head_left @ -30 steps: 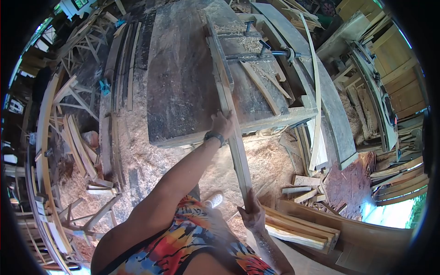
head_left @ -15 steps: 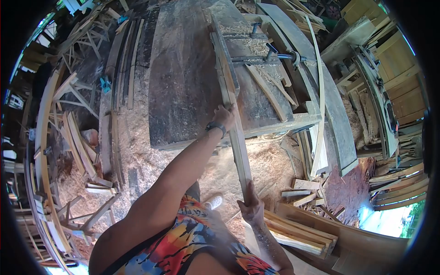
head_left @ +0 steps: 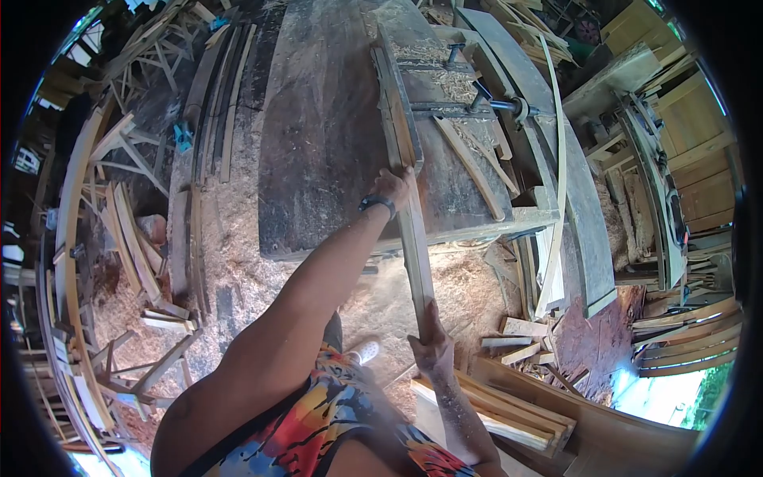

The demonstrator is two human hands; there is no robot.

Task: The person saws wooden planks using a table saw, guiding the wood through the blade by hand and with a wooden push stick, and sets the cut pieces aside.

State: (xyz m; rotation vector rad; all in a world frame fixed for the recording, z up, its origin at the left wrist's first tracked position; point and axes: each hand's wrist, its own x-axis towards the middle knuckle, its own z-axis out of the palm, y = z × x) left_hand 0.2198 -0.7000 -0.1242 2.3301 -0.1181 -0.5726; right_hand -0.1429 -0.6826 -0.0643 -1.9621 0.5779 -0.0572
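Gripping the wooden strip (head_left: 415, 248), the left hand (head_left: 392, 189) closes on its middle and the right hand (head_left: 433, 348) clamps its near end. The strip lies partly on the surface (head_left: 318, 191), along the guide board (head_left: 407, 111), its near end overhanging. Compared with the earlier frame, strip and hands sit farther forward.

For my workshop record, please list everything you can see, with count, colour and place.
Table: 1, brown, centre
Long strip: 1, pale brown, partly on table
Clamp handles: 2, dark, table's right side
Sawdust: uncountable, pale, floor
Scraps: several, pale, floor, right
Boards: many, mostly brown, both sides
Blue things: 2, unclear, left
Shoe: 1, white, floor
Shirt: 1, multicoloured, person
Watch: 1, dark, left wrist
Left hand, right hand: on strip
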